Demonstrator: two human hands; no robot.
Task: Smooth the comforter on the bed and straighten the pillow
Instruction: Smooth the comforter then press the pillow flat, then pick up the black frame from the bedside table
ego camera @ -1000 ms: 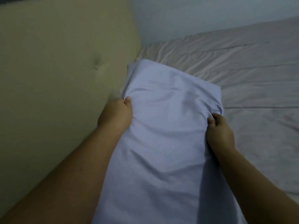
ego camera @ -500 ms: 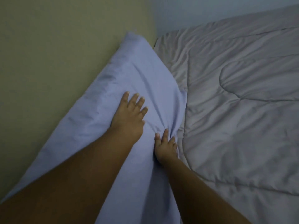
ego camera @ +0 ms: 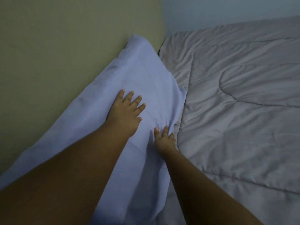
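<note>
Nearest us, two bare forearms reach forward over the bed. The right hand [ego camera: 164, 140] sits low on the near edge of the soft pale-blue fabric pillow [ego camera: 142, 82], fingers spread and pressing where the cover bunches into small creases; its grip is open, pinching nothing that I can make out. A little further on, the left hand [ego camera: 125, 112] lies flat on the pillow's upper face, fingers fanned wide, palm down, holding nothing either, just smoothing.

The pillow itself leans at a slant against the tall olive-beige padded headboard [ego camera: 65, 54], its far corner poking up beside the headboard's edge. To the right spreads the grey quilted comforter [ego camera: 243, 119], rumpled, with folds running along its top edge near the pillow.

The risk, as I judge it: push too hard with flat palms and the pillow may slide down the headboard or skew further, and the right hand could drag new wrinkles into the comforter edge just beside it.
</note>
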